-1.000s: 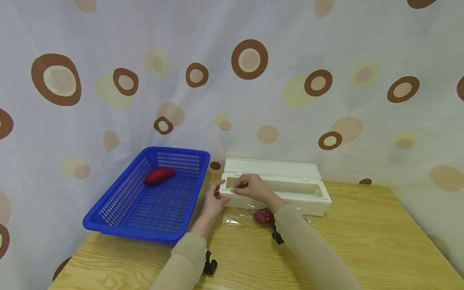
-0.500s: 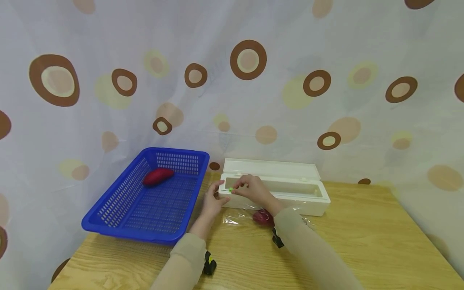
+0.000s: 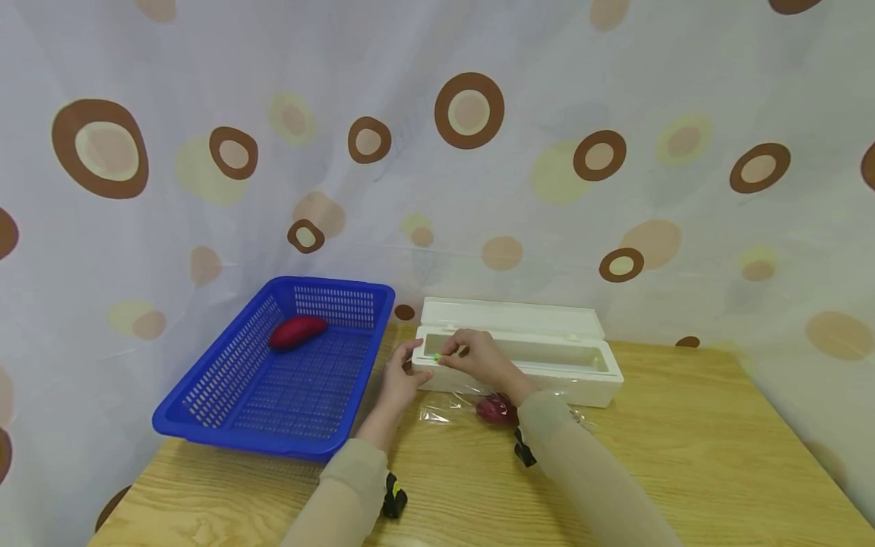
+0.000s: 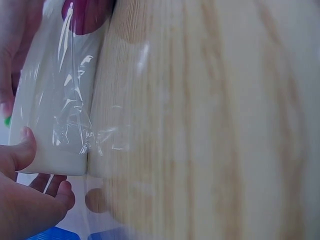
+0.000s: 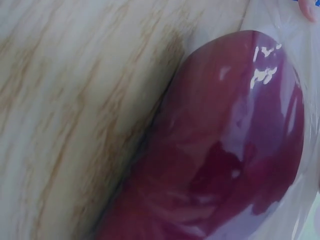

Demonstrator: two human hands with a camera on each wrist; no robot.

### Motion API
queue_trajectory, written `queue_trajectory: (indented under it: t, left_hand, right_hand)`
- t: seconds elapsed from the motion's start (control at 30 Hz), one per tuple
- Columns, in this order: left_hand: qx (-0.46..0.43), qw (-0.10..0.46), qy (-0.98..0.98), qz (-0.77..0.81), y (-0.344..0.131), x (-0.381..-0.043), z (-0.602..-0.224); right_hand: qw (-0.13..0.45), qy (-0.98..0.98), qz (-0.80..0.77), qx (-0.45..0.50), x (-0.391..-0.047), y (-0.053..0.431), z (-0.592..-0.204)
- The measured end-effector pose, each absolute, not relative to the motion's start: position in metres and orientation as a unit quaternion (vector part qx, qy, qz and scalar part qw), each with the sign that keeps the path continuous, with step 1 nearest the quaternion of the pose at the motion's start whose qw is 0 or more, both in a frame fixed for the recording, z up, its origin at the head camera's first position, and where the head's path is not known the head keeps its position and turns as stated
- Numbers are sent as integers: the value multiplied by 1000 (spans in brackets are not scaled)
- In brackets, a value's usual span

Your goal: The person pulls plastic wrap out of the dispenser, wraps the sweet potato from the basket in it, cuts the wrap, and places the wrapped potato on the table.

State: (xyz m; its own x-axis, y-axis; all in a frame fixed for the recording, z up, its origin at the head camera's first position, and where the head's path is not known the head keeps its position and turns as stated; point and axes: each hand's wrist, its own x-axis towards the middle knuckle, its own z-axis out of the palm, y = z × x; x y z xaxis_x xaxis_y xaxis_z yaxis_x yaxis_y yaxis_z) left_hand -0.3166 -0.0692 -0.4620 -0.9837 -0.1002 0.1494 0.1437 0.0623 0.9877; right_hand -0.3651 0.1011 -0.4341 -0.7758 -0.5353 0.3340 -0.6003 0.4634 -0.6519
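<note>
A long white plastic wrap dispenser (image 3: 593,390) stands on the table with its lid (image 3: 513,314) tipped back. My left hand (image 3: 398,384) grips its left end, thumb (image 4: 22,150) on the front face, fingers round the end. At the front left of the rim, my right hand (image 3: 484,358) pinches a small green slide cutter (image 3: 437,357). Clear plastic wrap (image 3: 440,412) hangs from the front edge onto the table. Under the wrap lies a purple-red sweet potato (image 5: 215,145), partly hidden by the right forearm in the head view.
To the left stands a blue plastic basket (image 3: 352,395) with a red sweet potato (image 3: 298,332) inside. Behind the wooden table (image 3: 697,448) hangs a white curtain (image 3: 424,197) with brown ring patterns.
</note>
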Motion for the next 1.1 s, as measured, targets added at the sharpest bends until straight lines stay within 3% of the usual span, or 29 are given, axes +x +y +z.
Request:
queue_trajectory:
  t: [0.17,0.37,1.1]
  left_hand:
    - [-23,89,-723,-685,-68,-300,-440]
    - [-21,88,-725,-683,-67,-297,-438]
    - [-2,97,-727,-679,-67,-324,-472]
  right_hand:
    - [29,-845,413,338,-365,104,-432]
    - [21,-840,421,342,-367,107,-434]
    - [27,-837,440,324,-367,118,-433]
